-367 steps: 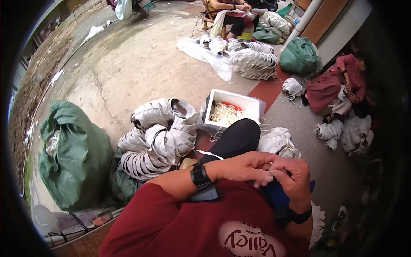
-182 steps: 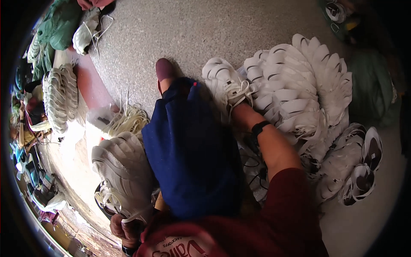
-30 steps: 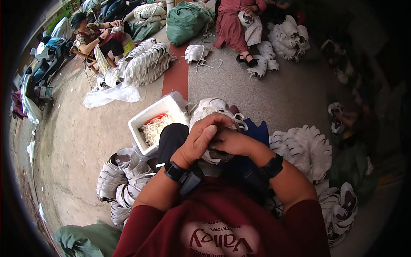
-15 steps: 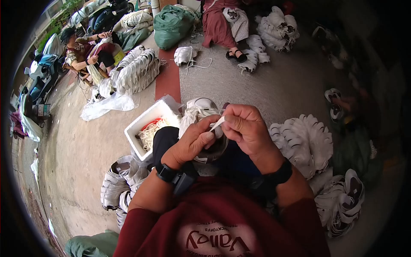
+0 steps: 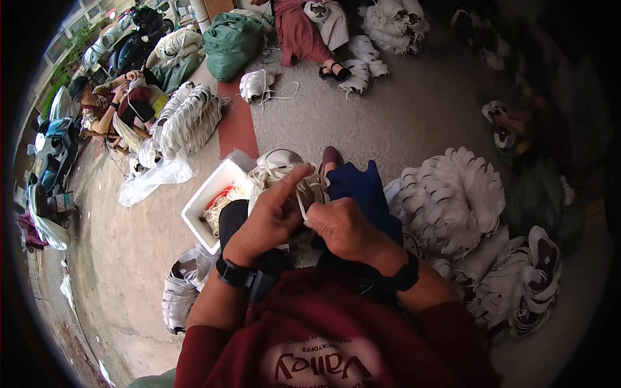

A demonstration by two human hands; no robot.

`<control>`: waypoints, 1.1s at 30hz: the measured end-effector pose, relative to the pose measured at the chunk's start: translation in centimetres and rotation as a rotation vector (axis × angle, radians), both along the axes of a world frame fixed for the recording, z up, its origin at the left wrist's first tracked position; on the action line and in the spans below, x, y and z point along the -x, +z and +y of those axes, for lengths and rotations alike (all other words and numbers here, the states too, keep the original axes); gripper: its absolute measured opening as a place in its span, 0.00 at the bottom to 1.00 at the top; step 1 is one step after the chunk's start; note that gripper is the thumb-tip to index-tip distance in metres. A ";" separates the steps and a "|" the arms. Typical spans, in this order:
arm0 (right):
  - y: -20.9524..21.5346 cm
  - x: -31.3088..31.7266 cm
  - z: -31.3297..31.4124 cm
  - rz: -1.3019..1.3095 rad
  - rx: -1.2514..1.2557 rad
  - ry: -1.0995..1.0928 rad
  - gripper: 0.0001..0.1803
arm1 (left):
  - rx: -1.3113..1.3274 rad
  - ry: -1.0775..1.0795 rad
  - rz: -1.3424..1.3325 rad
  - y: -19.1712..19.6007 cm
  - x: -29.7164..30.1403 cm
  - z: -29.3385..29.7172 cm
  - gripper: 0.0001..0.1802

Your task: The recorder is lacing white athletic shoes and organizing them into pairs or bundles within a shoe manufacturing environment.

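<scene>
A white shoe (image 5: 281, 160) with loose laces sits in front of my body at my knees, partly covered by my hands. My right hand (image 5: 346, 227) is closed, pinching a white shoelace (image 5: 302, 205) between thumb and fingers. That lace runs up past my left hand (image 5: 266, 216) toward the shoe. My left hand lies beside the shoe with its index finger stretched out and the thumb apart; its other fingers are mostly hidden. A white foam box (image 5: 202, 223) holding pale laces and something red stands just left of my knee.
Stacked white shoe pieces (image 5: 453, 200) lie at my right, more shoes (image 5: 178, 294) at my left. Beyond are a green sack (image 5: 233, 45), a shoe with trailing laces (image 5: 257, 85) and a bundled row of shoes (image 5: 191, 119). Two people sit nearby; scooters (image 5: 57, 152) stand far left.
My right hand has come down and turned, now pulling on a lace instead of holding its pale tip up. My left index finger has straightened. The whole view has shifted slightly.
</scene>
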State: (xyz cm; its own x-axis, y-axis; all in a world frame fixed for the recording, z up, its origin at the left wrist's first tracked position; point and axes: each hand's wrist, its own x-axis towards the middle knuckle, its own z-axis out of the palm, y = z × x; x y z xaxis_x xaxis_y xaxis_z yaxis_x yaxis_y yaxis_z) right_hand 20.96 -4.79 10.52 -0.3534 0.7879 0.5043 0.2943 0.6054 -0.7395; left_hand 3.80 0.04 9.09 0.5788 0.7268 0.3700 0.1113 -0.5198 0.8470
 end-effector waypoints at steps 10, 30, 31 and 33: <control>-5.2 1.3 -0.9 -0.288 0.248 -0.260 0.26 | 0.484 -0.181 -0.212 1.4 0.6 -0.4 0.22; -6.6 6.5 1.0 -0.303 0.885 0.288 0.37 | 0.644 -0.476 0.074 2.8 -2.6 4.6 0.22; -6.8 6.9 1.1 -0.500 0.881 0.542 0.31 | 0.614 -0.458 0.071 2.9 -2.6 4.3 0.23; -7.5 5.2 -0.4 -0.503 0.415 0.528 0.10 | 0.559 -0.478 0.028 2.5 -2.8 4.3 0.24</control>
State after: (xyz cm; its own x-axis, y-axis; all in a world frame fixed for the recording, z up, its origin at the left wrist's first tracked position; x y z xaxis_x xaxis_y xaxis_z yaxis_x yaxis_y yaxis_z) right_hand 15.74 -5.24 3.05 -0.8331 0.5427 -0.1067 0.4032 0.4639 -0.7888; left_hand 6.58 4.31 11.59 0.8836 0.4682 -0.0018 0.0064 -0.0081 0.9999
